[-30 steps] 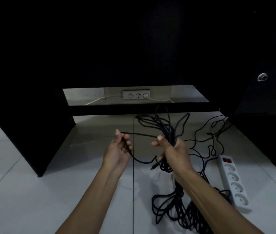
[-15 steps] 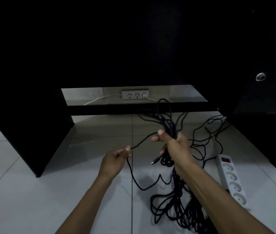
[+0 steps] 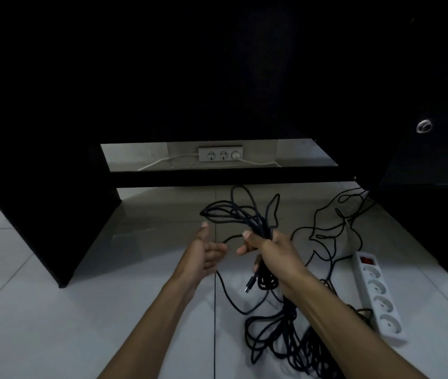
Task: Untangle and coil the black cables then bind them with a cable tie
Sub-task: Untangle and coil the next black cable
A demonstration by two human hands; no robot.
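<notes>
Since the earlier frame, left hand (image 3: 203,254) has risen, fingers loosely holding one strand. Right hand (image 3: 269,253) grips the limp, thin black cables (image 3: 247,214) above the tiled floor (image 3: 53,310); grasp bunched loops.

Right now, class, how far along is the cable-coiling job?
Done: several loops are gathered in the right hand. In hand: the left hand guides a single strand of the black cables toward that bundle. Left: the heap on the floor tiles is uncoiled, and no cable tie is visible.

Two bare, sleeveless forearms (image 3: 162,318)
</notes>
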